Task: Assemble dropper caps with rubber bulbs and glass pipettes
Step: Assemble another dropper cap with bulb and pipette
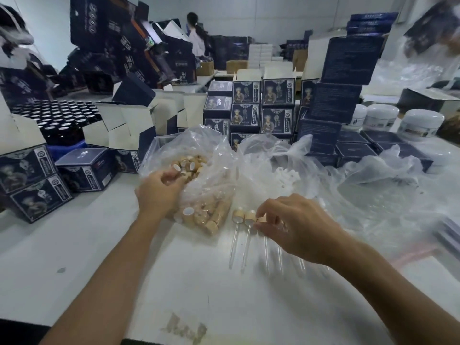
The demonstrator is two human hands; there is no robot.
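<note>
A clear plastic bag (211, 150) of several tan bamboo dropper caps (196, 165) lies open on the white table (74, 257). My left hand (159, 192) reaches into the bag's mouth, fingers curled among the caps; whether it holds one is hidden. To its right, assembled droppers (239, 215) lie in a row, glass pipettes (234, 242) pointing toward me. My right hand (293, 225) pinches the cap of the rightmost visible dropper (261, 219) in that row. A second clear bag with white rubber bulbs (286, 178) sits behind the row.
Dark blue printed boxes (258, 105) stand stacked behind the bags and at the left edge (32, 185). Dark bottles (59, 115) fill a tray at back left. White jars (420, 123) and loose plastic wrap (373, 185) sit at right. A person (196, 36) works far back.
</note>
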